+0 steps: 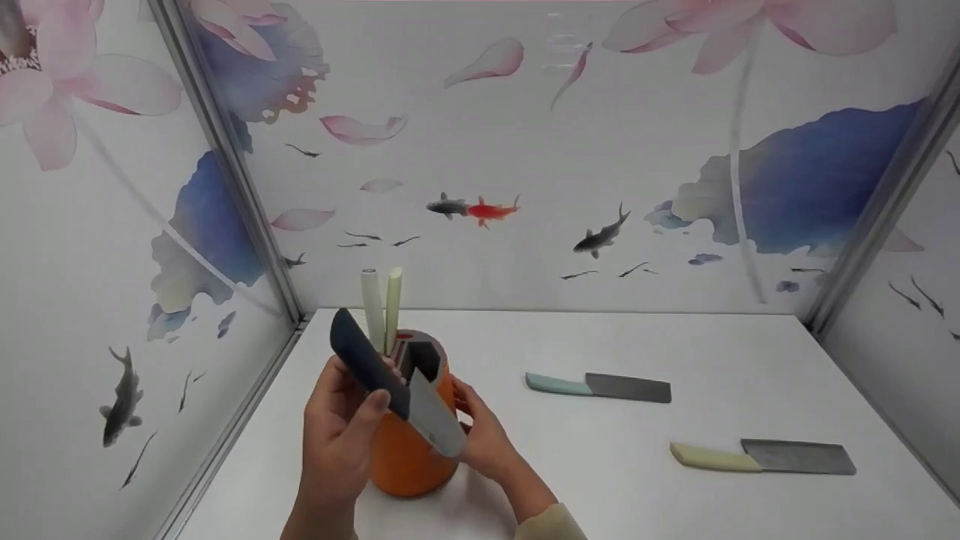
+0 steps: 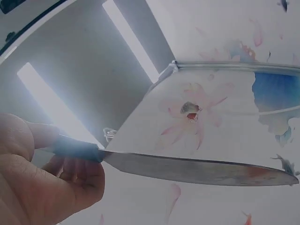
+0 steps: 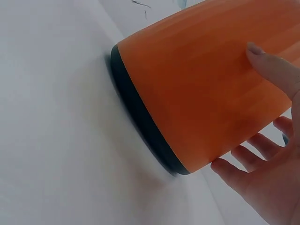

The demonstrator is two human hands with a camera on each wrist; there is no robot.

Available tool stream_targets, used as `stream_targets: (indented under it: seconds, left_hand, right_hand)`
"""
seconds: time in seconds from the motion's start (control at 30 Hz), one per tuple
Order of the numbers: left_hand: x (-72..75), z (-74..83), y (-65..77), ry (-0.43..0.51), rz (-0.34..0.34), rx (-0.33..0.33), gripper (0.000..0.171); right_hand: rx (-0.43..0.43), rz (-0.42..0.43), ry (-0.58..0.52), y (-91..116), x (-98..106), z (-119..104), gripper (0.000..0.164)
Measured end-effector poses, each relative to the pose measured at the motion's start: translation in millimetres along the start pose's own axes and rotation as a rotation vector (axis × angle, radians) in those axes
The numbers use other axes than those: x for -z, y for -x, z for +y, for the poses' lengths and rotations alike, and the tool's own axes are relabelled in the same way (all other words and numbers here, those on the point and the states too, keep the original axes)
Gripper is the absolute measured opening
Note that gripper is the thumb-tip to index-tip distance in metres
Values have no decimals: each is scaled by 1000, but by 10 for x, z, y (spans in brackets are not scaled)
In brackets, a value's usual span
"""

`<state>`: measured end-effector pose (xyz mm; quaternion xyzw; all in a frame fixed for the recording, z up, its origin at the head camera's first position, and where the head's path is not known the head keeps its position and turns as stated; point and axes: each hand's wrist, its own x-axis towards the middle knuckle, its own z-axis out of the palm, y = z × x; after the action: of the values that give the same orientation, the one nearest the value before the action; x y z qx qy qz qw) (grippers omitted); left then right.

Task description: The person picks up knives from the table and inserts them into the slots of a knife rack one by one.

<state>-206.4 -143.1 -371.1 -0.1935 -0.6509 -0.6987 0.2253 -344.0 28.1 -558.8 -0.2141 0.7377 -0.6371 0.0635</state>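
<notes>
My left hand [image 1: 337, 431] grips a kitchen knife [image 1: 367, 360] by its dark blue handle. The blade slants down to the right, in front of an orange knife holder [image 1: 409, 469]. In the left wrist view the knife's long blade [image 2: 201, 169] shows side-on, with thumb and fingers about the handle. My right hand [image 1: 487, 439] holds the holder from its right side; the right wrist view has its thumb and fingers about the orange wall [image 3: 197, 84]. A white handle [image 1: 372, 304] and a pale green handle [image 1: 394, 304] stick up from the holder's back left.
On the white table [image 1: 600, 495], right of the holder, lie a knife with a teal handle [image 1: 559, 384] and a cleaver with a cream handle [image 1: 716, 457]. Printed panels [image 1: 480, 135] enclose the table at the back and sides, joined by metal posts [image 1: 232, 165].
</notes>
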Motion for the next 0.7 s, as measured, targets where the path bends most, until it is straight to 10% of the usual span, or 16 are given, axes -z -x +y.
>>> stream_targets:
  seconds: [0.47,0.7]
  left_hand:
    - [39,187,127,132,366,-341,39]
    - [160,91,32,44,407,-522,39]
  right_hand:
    - [-42,3,-1,4,-56,6,112]
    - [-59,3,-8,3,-56,-8,114]
